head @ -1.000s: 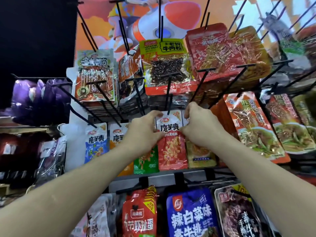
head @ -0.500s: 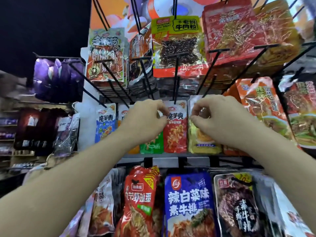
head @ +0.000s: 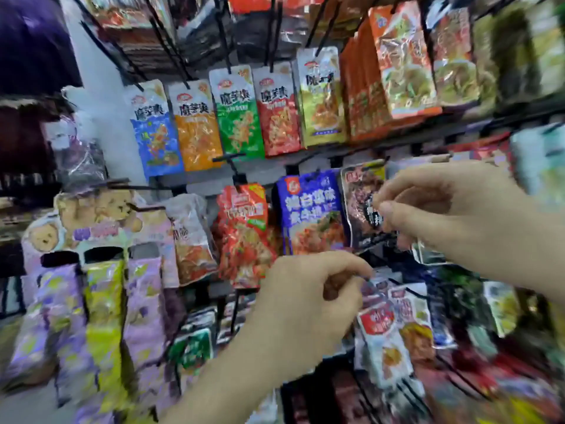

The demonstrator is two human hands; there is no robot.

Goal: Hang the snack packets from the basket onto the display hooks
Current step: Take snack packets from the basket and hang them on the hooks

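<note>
Nearest to us is the left hand (head: 308, 307), with its fingers curled in and the thumb tip against the forefinger; it holds nothing that we can see. The right hand (head: 452, 218) is a little higher and to the right of it. Its thumb and forefinger tips meet just in front of a dark packet (head: 359, 206), but we cannot tell if they pinch its edge (the picture is blurred here).

Just beyond the left hand, below its fingers, hangs a white and red packet (head: 382, 332). Far to the left of this hand stands a cardboard display (head: 101, 215) with purple and yellow packs.

Behind the hands, between them and slightly above the left one, a blue-purple packet (head: 312, 212) hangs beside a red packet (head: 244, 234); the dark packet is at the right of these two.

Further away, above both hands, the snack packets (head: 238, 114) hang side by side in one row on the black display hooks (head: 224, 47): blue, orange, green, red and gold, from left to right. To the right of this row, above the right hand, hang larger orange packets (head: 403, 62).
</note>
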